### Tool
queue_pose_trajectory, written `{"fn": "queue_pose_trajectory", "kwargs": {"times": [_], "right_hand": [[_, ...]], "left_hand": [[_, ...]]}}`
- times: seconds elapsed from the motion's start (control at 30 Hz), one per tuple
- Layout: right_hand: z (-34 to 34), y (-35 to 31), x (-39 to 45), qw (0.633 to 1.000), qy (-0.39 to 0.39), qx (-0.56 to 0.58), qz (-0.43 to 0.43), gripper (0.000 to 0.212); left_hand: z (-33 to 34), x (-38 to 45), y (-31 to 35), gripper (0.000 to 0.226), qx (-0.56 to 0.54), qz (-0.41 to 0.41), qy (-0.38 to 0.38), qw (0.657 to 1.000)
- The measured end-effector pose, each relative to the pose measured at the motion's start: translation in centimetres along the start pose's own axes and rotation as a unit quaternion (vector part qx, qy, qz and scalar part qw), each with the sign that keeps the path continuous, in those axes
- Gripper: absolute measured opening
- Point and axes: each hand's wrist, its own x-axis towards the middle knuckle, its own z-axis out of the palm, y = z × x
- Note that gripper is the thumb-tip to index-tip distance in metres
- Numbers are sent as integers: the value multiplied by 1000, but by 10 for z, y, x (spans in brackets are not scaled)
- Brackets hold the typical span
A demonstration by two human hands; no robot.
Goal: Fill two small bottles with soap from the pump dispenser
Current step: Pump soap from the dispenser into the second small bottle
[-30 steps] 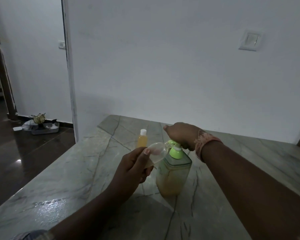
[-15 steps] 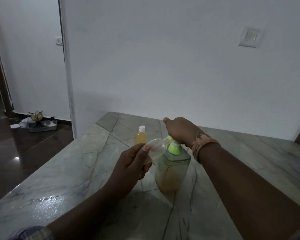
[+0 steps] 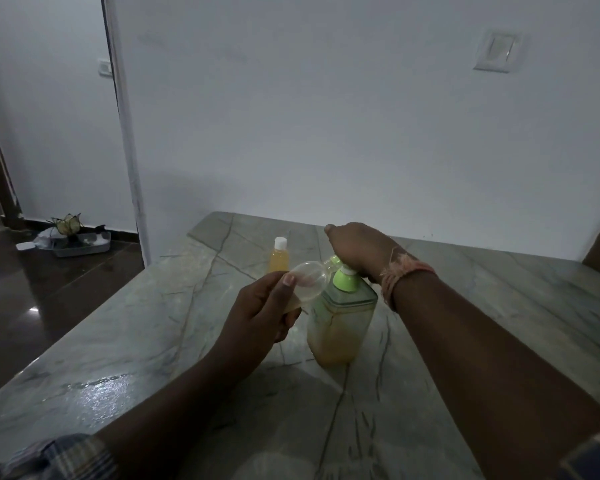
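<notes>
A white wall [image 3: 326, 116] is seen behind a grey marble table [image 3: 125, 341], which is veined with dark lines and carries a glossy reflection near its left edge. To the left, dark polished floor [image 3: 49, 289] is visible, with a shallow tray [image 3: 80, 245] of oddments set against the skirting. A switch plate [image 3: 497, 51] is mounted high on the wall at right.

On the table the pump dispenser [image 3: 340, 327] stands upright, a clear square-shouldered container roughly half filled with yellow-orange soap and fitted with a green pump head. The right hand [image 3: 357, 249] is laid on top of the pump head, palm down with the fingers bent over it; a pink thread band [image 3: 400, 275] is worn at that wrist. How tightly the fingers are closed cannot be told, as only the back of the hand is shown.

The left hand [image 3: 260, 313] is raised just left of the dispenser. A small clear bottle [image 3: 307, 284] is gripped in it, thumb pressed against the side and fingers curled round the base, and is tilted with its mouth at the green nozzle. Its contents appear slight, though the dim light makes this uncertain.

Behind, a second small bottle [image 3: 279, 259] stands upright on the table, filled with orange soap and closed with a white cap.
</notes>
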Motion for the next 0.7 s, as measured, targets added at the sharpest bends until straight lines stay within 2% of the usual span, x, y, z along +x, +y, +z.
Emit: {"fn": "queue_pose_trajectory", "kwargs": {"times": [0.2,0.3,0.47,0.7], "right_hand": [[0,2,6,997,-68,28,14,37],[0,6,11,998,-38,56,18,44],[5,1,0,1000,24,-12,-4,37],[-4,1,8,998,-60,-14,-14,39]], "left_hand": [[0,-1,1,37,-4,1,1,1000],[0,-1,1,37,5,-1,1,1000],[-1,1,-1,35,12,6,1,1000],[0,0,2,36,13,3,2,1000]]}}
